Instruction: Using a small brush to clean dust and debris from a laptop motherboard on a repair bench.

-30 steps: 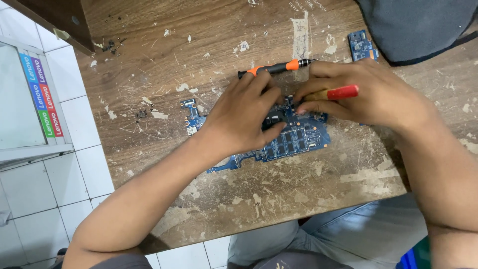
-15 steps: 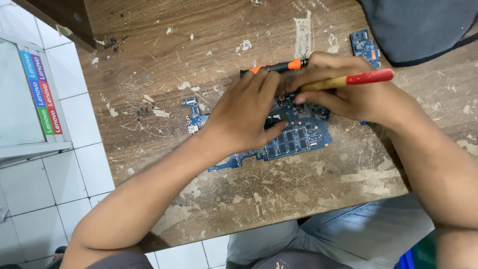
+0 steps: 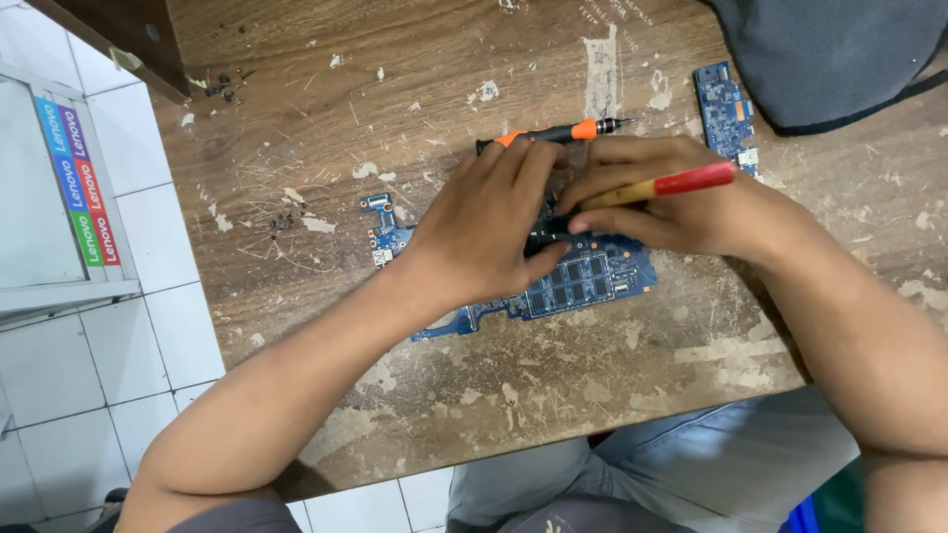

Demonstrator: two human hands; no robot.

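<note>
Motherboard [image 3: 583, 281] is pinned directly beneath the left hand [image 3: 489, 232]'s flattened fingers — right hand [image 3: 681, 212], equally near, is closed around a red-tipped brush [image 3: 657, 188] angled leftward.

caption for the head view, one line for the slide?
Left hand steadies a blue circuit board while right hand works it with a red-tipped brush.

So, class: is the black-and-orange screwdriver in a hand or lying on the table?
Lying flat on the wooden table: the screwdriver rests just beyond the left hand, and no fingers wrap it.
</note>
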